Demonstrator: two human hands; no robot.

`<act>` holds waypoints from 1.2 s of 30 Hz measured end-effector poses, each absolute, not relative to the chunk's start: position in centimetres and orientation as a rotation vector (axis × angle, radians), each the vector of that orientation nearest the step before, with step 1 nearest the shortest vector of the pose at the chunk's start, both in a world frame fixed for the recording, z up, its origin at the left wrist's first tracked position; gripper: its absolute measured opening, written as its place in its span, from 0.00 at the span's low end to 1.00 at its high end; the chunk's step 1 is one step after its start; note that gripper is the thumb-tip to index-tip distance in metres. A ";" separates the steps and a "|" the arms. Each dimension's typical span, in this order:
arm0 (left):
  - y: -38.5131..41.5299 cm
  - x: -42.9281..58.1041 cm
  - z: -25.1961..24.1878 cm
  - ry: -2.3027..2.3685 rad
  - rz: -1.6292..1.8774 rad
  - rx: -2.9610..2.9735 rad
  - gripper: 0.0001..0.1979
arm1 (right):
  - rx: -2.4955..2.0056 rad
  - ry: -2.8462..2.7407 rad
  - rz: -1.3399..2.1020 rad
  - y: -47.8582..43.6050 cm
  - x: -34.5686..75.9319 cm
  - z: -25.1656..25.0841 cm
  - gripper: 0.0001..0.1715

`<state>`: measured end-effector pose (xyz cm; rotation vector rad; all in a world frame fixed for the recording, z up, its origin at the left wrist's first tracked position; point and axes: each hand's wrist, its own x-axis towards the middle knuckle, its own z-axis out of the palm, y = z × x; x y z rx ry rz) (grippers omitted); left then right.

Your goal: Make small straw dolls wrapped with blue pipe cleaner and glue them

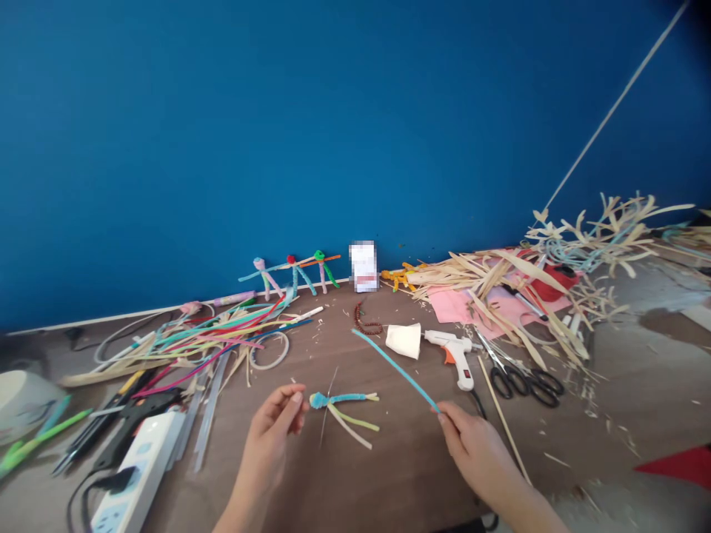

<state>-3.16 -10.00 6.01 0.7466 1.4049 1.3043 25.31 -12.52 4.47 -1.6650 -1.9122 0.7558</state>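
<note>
The right hand [469,444] pinches the end of a blue pipe cleaner [395,370] in narrow fingers [444,418], just beside a glue gun [452,355]. The left hand [272,437] curls narrow, its hold unclear, just beside a small pipe-cleaner figure [338,400] lying mid-counter [400,459].

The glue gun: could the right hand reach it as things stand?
Probably yes. The glue gun lies just ahead of the right hand, with only its black cord between, though that hand pinches a blue pipe cleaner.
</note>
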 end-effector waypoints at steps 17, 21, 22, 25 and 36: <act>-9.9 -2.6 5.3 1.424 1.161 0.874 0.13 | -1.672 -1.886 0.768 -13.2 25.1 3.9 0.18; -10.0 -2.7 5.5 1.438 1.144 0.931 0.13 | -1.907 -2.053 0.674 -13.0 25.2 3.1 0.17; -10.1 -2.8 5.6 1.443 1.140 0.946 0.13 | -1.880 -2.050 0.698 -13.2 25.2 3.4 0.18; -10.1 -2.7 5.8 1.453 1.147 0.962 0.12 | -1.640 -1.970 0.779 -14.1 25.2 4.7 0.21; -10.5 -2.9 5.3 1.464 0.996 1.212 0.11 | -1.782 -2.084 0.683 -13.4 24.9 3.8 0.22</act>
